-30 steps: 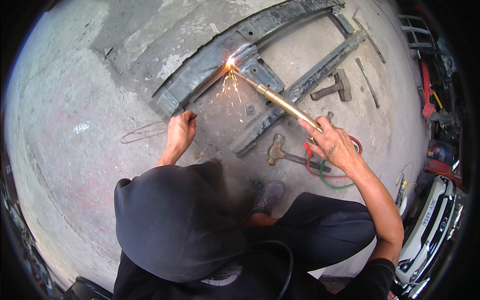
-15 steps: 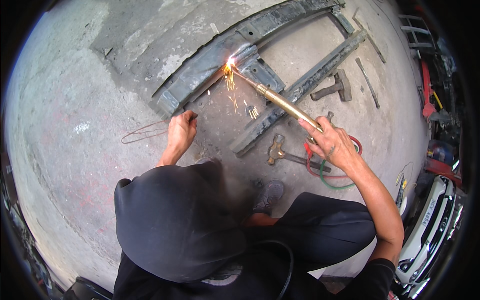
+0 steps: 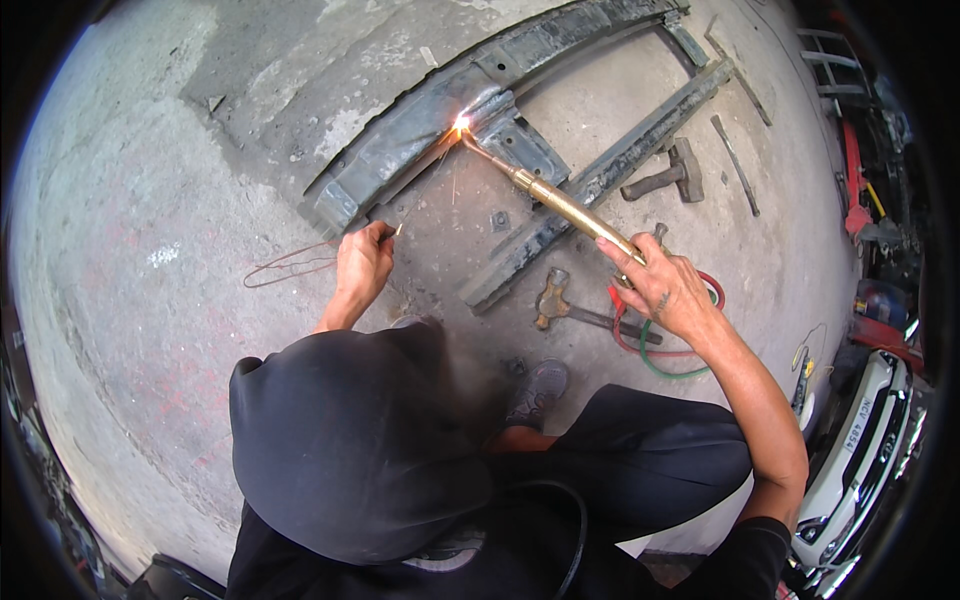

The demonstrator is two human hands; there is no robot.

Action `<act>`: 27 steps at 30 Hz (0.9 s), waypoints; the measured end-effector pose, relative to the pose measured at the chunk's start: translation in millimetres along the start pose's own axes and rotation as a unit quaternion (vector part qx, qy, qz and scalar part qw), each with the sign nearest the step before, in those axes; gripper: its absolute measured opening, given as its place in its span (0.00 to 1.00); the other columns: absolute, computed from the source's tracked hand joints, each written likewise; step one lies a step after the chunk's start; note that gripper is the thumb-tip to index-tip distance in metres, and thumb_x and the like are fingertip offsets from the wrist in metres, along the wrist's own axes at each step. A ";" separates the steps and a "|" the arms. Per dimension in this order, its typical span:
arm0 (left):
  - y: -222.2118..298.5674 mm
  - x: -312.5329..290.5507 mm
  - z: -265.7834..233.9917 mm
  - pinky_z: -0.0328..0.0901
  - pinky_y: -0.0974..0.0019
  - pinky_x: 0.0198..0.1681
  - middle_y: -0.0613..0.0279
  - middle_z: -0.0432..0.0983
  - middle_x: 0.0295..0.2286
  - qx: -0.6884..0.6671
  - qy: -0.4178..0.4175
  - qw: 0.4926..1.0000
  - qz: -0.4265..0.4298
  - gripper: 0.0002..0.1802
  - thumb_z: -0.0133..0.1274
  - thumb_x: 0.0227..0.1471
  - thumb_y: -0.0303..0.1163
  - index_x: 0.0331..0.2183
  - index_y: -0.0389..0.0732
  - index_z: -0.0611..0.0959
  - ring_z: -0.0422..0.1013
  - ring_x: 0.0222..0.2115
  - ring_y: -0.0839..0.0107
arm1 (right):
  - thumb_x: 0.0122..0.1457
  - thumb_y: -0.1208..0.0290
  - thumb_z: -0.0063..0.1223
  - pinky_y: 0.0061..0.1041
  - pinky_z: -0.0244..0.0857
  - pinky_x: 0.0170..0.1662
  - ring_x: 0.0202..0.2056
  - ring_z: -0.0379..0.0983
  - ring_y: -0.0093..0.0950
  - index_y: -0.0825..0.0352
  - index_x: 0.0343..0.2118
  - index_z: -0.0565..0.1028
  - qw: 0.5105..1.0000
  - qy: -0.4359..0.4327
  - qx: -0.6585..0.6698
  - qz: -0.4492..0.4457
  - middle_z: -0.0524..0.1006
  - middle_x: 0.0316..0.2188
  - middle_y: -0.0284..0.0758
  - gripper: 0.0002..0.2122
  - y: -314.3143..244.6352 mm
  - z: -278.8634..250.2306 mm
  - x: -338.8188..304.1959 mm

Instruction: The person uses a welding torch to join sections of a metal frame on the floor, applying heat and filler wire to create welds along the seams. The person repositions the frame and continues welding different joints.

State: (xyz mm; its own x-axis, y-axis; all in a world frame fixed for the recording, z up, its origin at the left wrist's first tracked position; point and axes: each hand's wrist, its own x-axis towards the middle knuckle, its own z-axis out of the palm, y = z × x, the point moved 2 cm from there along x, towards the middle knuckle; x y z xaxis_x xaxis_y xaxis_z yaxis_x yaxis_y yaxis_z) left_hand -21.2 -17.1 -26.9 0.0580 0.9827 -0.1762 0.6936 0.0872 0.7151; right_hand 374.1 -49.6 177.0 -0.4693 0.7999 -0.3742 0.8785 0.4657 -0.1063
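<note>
My right hand (image 3: pixel 660 285) is closed round the brass handle of a gas torch (image 3: pixel 560 203). The torch's thin bent tip reaches up and left to a curved grey metal beam (image 3: pixel 400 130), where a bright glow and short sparks show at the beam's inner edge, beside a welded-looking bracket (image 3: pixel 520 145). Near the beam's lower left end, my left hand (image 3: pixel 364 265) is closed in a pinch on a thin rusty wire (image 3: pixel 290 268). The wire's long loop trails left over the concrete.
A straight bar (image 3: pixel 600 180) of the same frame crosses below the beam. A ball-peen hammer (image 3: pixel 553 300), a heavier hammer (image 3: pixel 670 175) and a metal rod (image 3: pixel 735 165) lie to the right. Red and green hoses (image 3: pixel 680 373) curl under my right wrist. A car front (image 3: pixel 850 460) stands far right.
The shower of sparks below the torch tip has shrunk to a few short streaks. A small bright spot now shows by my left fingertips. Both hands have hardly moved.
</note>
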 end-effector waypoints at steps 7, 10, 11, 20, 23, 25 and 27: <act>2.6 2.1 -1.7 0.72 0.50 0.40 0.42 0.82 0.31 0.000 -0.007 1.000 0.000 0.09 0.58 0.52 0.25 0.37 0.37 0.87 0.79 0.35 0.43 | 0.55 0.70 0.66 0.39 0.79 0.33 0.27 0.79 0.39 0.52 0.67 0.65 1.000 0.002 -0.004 -0.002 0.69 0.41 0.41 0.35 0.2 0.4 -0.1; 3.2 2.0 -1.6 0.72 0.49 0.40 0.42 0.82 0.31 -0.001 -0.006 1.000 0.000 0.09 0.58 0.52 0.26 0.37 0.37 0.87 0.79 0.35 0.43 | 0.55 0.70 0.66 0.39 0.79 0.33 0.27 0.79 0.38 0.52 0.67 0.65 1.000 0.006 -0.004 -0.004 0.69 0.41 0.41 0.35 -0.4 -0.4 -0.2; 3.7 1.9 -1.2 0.72 0.49 0.40 0.42 0.82 0.30 0.001 -0.006 1.000 -0.002 0.09 0.58 0.52 0.26 0.37 0.37 0.87 0.79 0.35 0.43 | 0.55 0.70 0.67 0.38 0.79 0.33 0.28 0.79 0.38 0.50 0.68 0.64 1.000 0.000 -0.006 0.001 0.70 0.42 0.41 0.37 0.5 1.0 -0.5; 2.5 2.6 1.2 0.72 0.50 0.40 0.41 0.82 0.30 -0.006 0.000 1.000 0.006 0.10 0.58 0.52 0.26 0.37 0.36 0.87 0.79 0.34 0.43 | 0.54 0.70 0.67 0.38 0.79 0.33 0.28 0.78 0.38 0.49 0.69 0.63 1.000 -0.003 -0.004 0.003 0.70 0.43 0.40 0.38 3.2 4.3 -1.9; 2.0 3.2 0.8 0.72 0.50 0.40 0.41 0.82 0.30 -0.005 0.001 1.000 0.007 0.10 0.58 0.51 0.25 0.37 0.36 0.87 0.79 0.34 0.43 | 0.55 0.71 0.66 0.38 0.78 0.32 0.26 0.79 0.38 0.52 0.67 0.65 1.000 0.006 -0.002 -0.010 0.69 0.41 0.42 0.36 0.8 0.5 -1.1; 3.1 3.4 0.2 0.72 0.50 0.40 0.40 0.81 0.30 -0.006 -0.003 1.000 0.000 0.10 0.58 0.51 0.25 0.37 0.36 0.87 0.79 0.34 0.43 | 0.55 0.71 0.66 0.38 0.78 0.32 0.26 0.79 0.38 0.53 0.67 0.65 1.000 0.006 -0.004 -0.012 0.69 0.41 0.42 0.36 0.1 -0.4 -1.2; 3.1 3.5 0.1 0.71 0.50 0.40 0.40 0.81 0.29 -0.004 0.000 1.000 0.004 0.10 0.58 0.51 0.25 0.37 0.36 0.87 0.79 0.34 0.43 | 0.55 0.71 0.66 0.38 0.78 0.31 0.26 0.79 0.38 0.53 0.67 0.65 1.000 0.006 -0.005 -0.010 0.69 0.41 0.42 0.36 -0.2 -0.8 -1.1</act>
State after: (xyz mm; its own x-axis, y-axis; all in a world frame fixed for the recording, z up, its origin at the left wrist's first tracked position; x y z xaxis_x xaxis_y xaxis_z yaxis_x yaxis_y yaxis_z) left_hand -18.8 -13.4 -25.3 0.0644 0.9832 -0.1709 0.6871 0.0805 0.7221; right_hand 374.4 -50.2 178.1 -0.4883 0.7948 -0.3603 0.8679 0.4854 -0.1054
